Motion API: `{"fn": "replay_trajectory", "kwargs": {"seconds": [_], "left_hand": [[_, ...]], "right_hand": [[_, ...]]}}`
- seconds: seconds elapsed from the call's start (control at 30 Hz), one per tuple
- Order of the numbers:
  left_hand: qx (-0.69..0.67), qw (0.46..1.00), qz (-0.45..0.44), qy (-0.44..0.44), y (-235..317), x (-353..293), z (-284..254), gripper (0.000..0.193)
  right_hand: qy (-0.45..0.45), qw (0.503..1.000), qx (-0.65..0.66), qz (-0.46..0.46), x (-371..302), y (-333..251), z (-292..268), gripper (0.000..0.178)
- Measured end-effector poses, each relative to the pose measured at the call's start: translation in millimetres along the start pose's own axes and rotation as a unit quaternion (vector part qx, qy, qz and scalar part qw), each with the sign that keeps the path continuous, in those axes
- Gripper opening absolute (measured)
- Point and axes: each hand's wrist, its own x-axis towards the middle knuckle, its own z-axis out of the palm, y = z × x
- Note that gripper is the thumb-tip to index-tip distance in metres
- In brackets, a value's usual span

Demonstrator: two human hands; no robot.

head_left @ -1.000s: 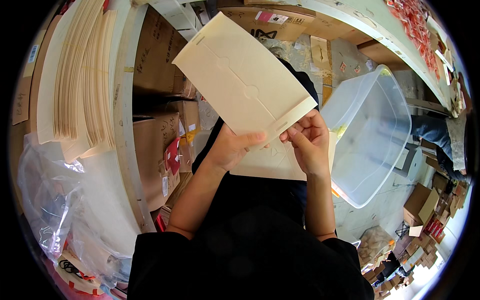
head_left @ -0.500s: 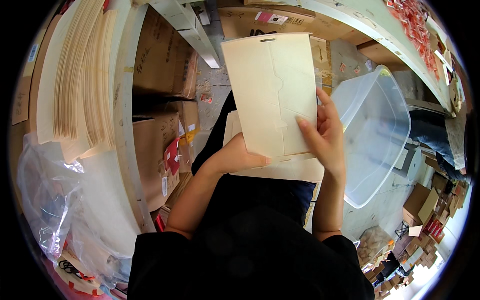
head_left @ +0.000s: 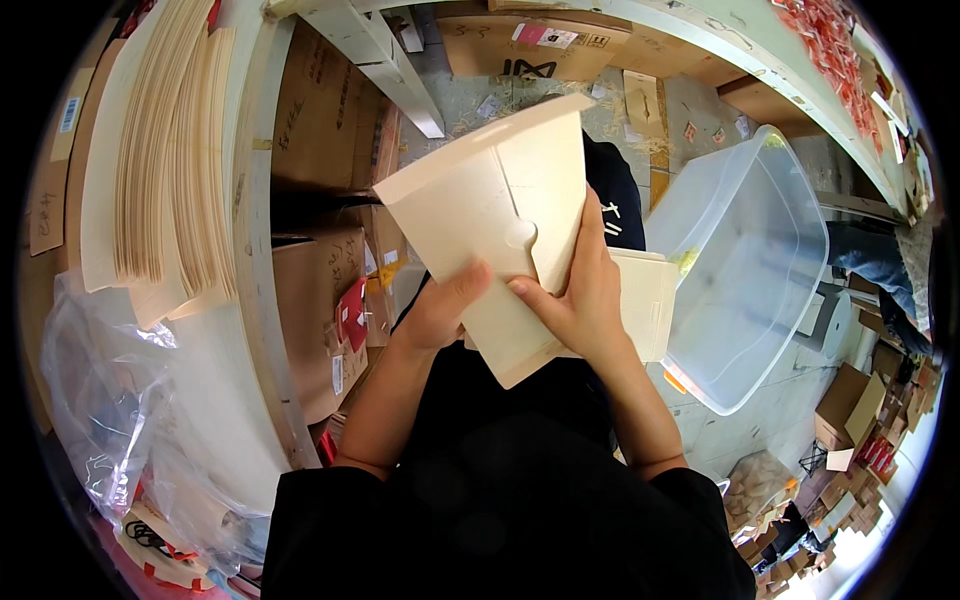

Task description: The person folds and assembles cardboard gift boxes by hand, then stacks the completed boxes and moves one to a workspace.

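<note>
Above my lap I hold a cream cardboard box (head_left: 455, 205), tilted, its far end flaring out toward the upper right. A curved flap seam with a round notch runs down its middle. My left hand (head_left: 445, 305) grips the box's lower left edge, thumb lying on top. On the other side my right hand (head_left: 580, 290) closes round the right edge, its thumb pressed near the seam. Beneath the box, more cream card (head_left: 645, 305) lies over my lap, mostly hidden.
A translucent plastic tub (head_left: 750, 270) stands on the floor at my right. Stacked cream card sheets (head_left: 170, 170) lie on the left table (head_left: 225, 370), beside a clear plastic bag (head_left: 100, 390). Brown cartons (head_left: 320, 320) sit under that table. Red small packets (head_left: 825, 50) cover the far right tabletop.
The box has tilted clockwise toward the right and come lower and nearer; its far end now flares open. Both hands have shifted inward, and the right thumb has moved down toward the seam.
</note>
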Motion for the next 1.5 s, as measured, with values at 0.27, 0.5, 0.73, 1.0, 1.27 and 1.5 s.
{"fn": "replay_trajectory", "kwargs": {"seconds": [0.27,0.5,0.73,1.0,1.27,1.5], "left_hand": [[0.362,0.931,0.034,0.011,-3.4,7.3,5.5,0.032],[0.381,0.92,0.017,0.094,-7.1,5.0,-9.5,0.026],[0.277,0.943,0.124,0.139,-19.6,13.0,4.5,0.024],[0.442,0.883,-0.04,0.156,-19.2,11.0,2.4,0.031],[0.53,0.807,0.262,0.012,-14.3,12.7,0.5,0.041],[0.373,0.898,0.185,0.14,-10.6,15.4,6.9,0.039]], "right_hand": [[0.053,0.998,-0.042,0.013,-7.1,-1.5,-16.0,0.088],[0.132,0.99,-0.058,0.008,-3.2,4.4,-45.1,0.063],[0.02,0.985,-0.019,-0.17,-19.3,-45.4,2.5,0.053],[-0.01,0.996,-0.089,0.007,-1.1,-4.3,22.0,0.061],[-0.004,0.986,0.168,0.013,-6.8,3.3,4.4,0.025],[-0.078,0.983,0.167,0.016,-5.5,5.6,-10.1,0.014]]}}
